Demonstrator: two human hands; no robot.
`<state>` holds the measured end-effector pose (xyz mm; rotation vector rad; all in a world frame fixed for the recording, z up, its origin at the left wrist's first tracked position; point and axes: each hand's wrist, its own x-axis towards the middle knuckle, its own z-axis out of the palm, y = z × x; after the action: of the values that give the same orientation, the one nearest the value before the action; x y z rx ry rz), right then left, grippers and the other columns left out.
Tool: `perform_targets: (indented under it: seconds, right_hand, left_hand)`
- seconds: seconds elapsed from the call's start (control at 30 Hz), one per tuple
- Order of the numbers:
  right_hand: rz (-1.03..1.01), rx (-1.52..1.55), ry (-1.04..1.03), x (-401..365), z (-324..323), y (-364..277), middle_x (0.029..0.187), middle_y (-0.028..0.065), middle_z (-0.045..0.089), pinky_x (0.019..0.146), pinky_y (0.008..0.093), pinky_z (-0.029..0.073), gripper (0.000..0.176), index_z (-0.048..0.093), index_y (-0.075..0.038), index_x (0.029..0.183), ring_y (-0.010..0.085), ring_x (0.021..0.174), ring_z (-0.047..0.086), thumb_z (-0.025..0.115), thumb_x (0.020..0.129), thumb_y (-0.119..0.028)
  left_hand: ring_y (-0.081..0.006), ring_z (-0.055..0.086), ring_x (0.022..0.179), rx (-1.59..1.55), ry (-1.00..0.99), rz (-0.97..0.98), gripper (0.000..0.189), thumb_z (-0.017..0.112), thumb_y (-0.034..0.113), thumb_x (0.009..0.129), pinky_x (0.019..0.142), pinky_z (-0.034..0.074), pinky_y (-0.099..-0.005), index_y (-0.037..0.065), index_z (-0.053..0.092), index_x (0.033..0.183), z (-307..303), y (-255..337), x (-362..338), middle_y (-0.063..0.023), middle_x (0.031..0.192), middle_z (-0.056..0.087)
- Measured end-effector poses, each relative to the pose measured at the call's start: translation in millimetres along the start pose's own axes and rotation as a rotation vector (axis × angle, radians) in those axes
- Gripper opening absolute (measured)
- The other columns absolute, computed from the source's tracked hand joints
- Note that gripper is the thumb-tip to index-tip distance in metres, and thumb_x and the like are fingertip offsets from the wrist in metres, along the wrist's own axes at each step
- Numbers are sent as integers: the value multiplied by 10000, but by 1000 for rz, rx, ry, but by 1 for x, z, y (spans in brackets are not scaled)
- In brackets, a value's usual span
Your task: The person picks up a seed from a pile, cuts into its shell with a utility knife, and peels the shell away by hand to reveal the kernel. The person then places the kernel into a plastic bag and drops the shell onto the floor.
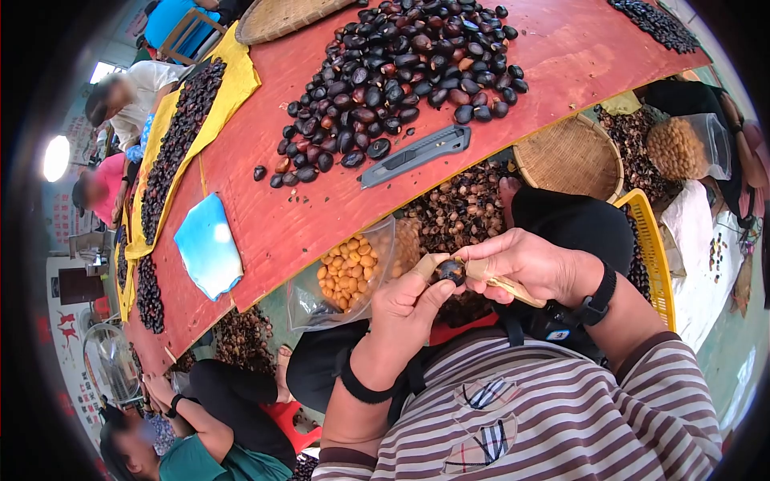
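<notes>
My left hand (405, 297) pinches a dark, shiny nut (449, 272) between thumb and fingers, in front of my chest. Wrapped round a slim tan-handled tool (517, 290), my right hand (525, 264) meets the nut from the other side; the tool's working end is hidden there. Tan coverings show on some of my fingers. Below my hands, an open clear plastic bag (383, 250) holds peeled orange-yellow kernels (349, 271). Many split brown shells (457, 208) lie beneath the table edge.
A red table (281, 228) carries a heap of dark nuts (401, 72), a grey utility knife (417, 156) and a blue-white pad (208, 244). A woven basket (569, 156) and yellow crate (659, 264) stand at right. Other people sit around, one in a green shirt (233, 465) at lower left.
</notes>
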<state>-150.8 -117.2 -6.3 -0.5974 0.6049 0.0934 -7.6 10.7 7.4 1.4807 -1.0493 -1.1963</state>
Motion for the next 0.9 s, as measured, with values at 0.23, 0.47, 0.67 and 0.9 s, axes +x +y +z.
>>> perform_targets:
  seconds: [0.23, 0.47, 0.67, 0.9]
  right_hand:
    - [67, -62, -71, -5, 1, -3, 680, 82, 529, 397, 214, 378, 358, 456, 18, 1106, 114, 469, 480, 528, 766, -68]
    - [85, 24, -132, 0, -4, -1, 696, 85, 527, 403, 224, 392, 358, 441, 22, 1113, 116, 462, 473, 504, 769, -53]
    - [72, 135, -175, -2, -6, 5, 702, 78, 523, 426, 212, 396, 373, 422, 13, 1136, 114, 481, 474, 490, 777, -59]
    - [-109, -213, 19, -5, 2, -4, 674, 54, 526, 430, 190, 372, 295, 515, -5, 1072, 79, 483, 446, 495, 782, -50]
  left_hand:
    - [-131, 576, 789, -238, -6, -19, 272, 497, 34, 810, 692, 465, -219, -62, 473, 1064, 1, 2, -6, -83, 888, 573]
    - [-182, 553, 865, -293, -39, -55, 314, 493, 65, 817, 769, 477, -310, -43, 444, 1109, -2, 0, -7, -103, 970, 544]
    - [-200, 544, 892, -224, -50, -1, 324, 488, 73, 821, 774, 479, -341, -32, 437, 1124, -2, -5, -5, -113, 997, 535]
    - [-162, 546, 895, -496, -26, -78, 367, 499, 31, 809, 760, 456, -257, -18, 404, 1160, 3, -9, 4, -116, 1015, 523]
